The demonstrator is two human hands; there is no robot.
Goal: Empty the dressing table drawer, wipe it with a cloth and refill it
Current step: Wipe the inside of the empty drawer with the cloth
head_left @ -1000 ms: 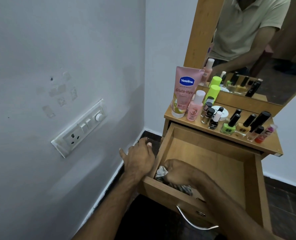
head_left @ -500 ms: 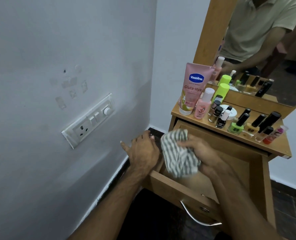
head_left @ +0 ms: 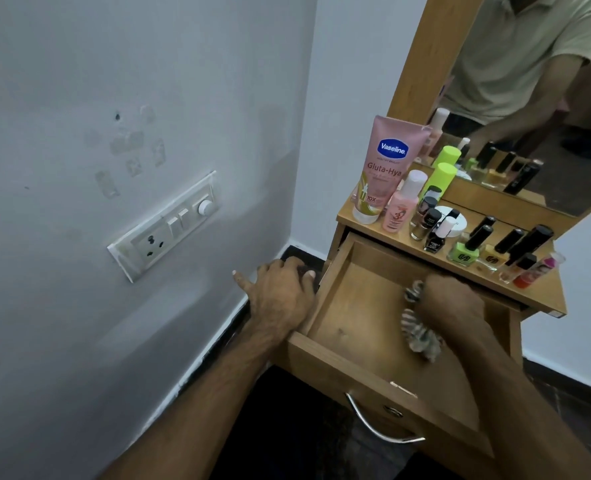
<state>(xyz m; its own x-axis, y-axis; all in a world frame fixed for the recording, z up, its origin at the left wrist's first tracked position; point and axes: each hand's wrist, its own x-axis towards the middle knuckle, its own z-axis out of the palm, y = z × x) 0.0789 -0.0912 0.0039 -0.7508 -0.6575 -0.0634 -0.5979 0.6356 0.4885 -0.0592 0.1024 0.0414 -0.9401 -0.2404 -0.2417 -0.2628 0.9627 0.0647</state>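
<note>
The wooden drawer of the dressing table stands pulled out, its floor bare apart from the cloth. My right hand is inside it near the back right, gripping a grey-and-white striped cloth that bunches below my fingers against the drawer floor. My left hand rests on the drawer's left wall, fingers relaxed over the edge. On the tabletop stand a pink Vaseline tube, a small pink bottle, lime green caps and several nail polish bottles.
A grey wall with a white switch-and-socket plate runs close on the left. A mirror in a wooden frame rises behind the tabletop and reflects a person's shirt. The drawer front carries a metal handle. Dark floor lies below.
My right hand lifted the cloth out of the drawer's front left corner, then brought it down again further back and to the right. The left hand stayed on the drawer's side.
</note>
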